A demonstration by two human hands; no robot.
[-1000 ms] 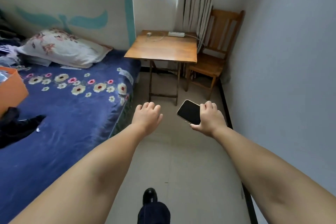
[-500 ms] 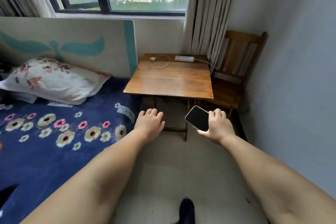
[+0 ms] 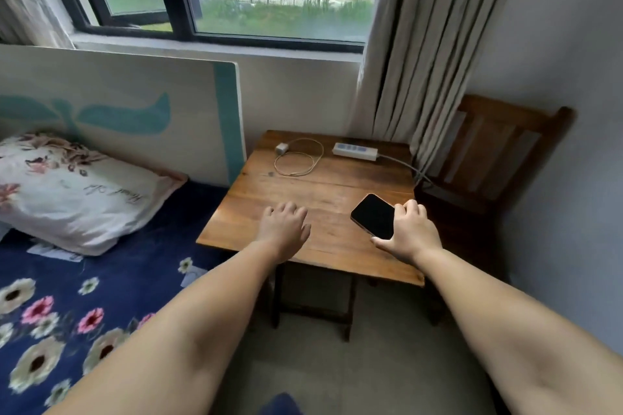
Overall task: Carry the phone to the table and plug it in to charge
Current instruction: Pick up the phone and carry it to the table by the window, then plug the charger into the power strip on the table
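My right hand (image 3: 409,234) grips a phone (image 3: 373,214) with a dark screen, held face up over the right side of the small wooden table (image 3: 323,185). My left hand (image 3: 285,226) hovers over the table's front left part, fingers loosely curled, holding nothing. At the back of the table lies a white charger plug (image 3: 280,147) with its cable (image 3: 298,162) coiled in a loop. To the right of it sits a white power strip (image 3: 354,151), its cord running off the table's right edge.
A bed with a blue flowered cover (image 3: 84,296) and a pillow (image 3: 77,192) lies left of the table. A wooden chair (image 3: 499,158) stands in the right corner by the wall. Curtains (image 3: 421,54) hang behind the table under the window.
I have walked up to the table. Both hands, earlier in front of it above the floor, are now over the tabletop, and the phone is still in my right hand.
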